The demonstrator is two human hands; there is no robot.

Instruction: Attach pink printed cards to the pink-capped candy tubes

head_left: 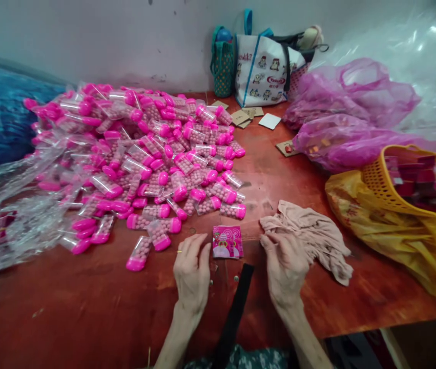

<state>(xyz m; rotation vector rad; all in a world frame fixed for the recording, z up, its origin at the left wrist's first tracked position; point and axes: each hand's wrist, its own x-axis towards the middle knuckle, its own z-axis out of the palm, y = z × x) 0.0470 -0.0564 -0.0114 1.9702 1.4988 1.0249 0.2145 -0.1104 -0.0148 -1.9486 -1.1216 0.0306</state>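
A small stack of pink printed cards or labels (227, 242) lies flat on the red table between my hands. Just left of it, my left hand (191, 267) rests loosely bent, thumb apart from the fingers, with nothing visible in it. My right hand (285, 266) is to the right of the stack, fingers half curled and apart, the tips by the near left edge of a crumpled beige cloth (310, 233). Whether those tips touch the cloth I cannot tell. Left and beyond lies a big heap of clear tubes (156, 154) with pink caps and pink beads inside.
A yellow basket (381, 179) of dark pink pieces sits at right on a yellow bag (350, 202). Behind are purple plastic bags (352, 97) and a white tote (256, 72). Clear plastic (41, 225) lies left. A black strap (236, 312) hangs in front of me.
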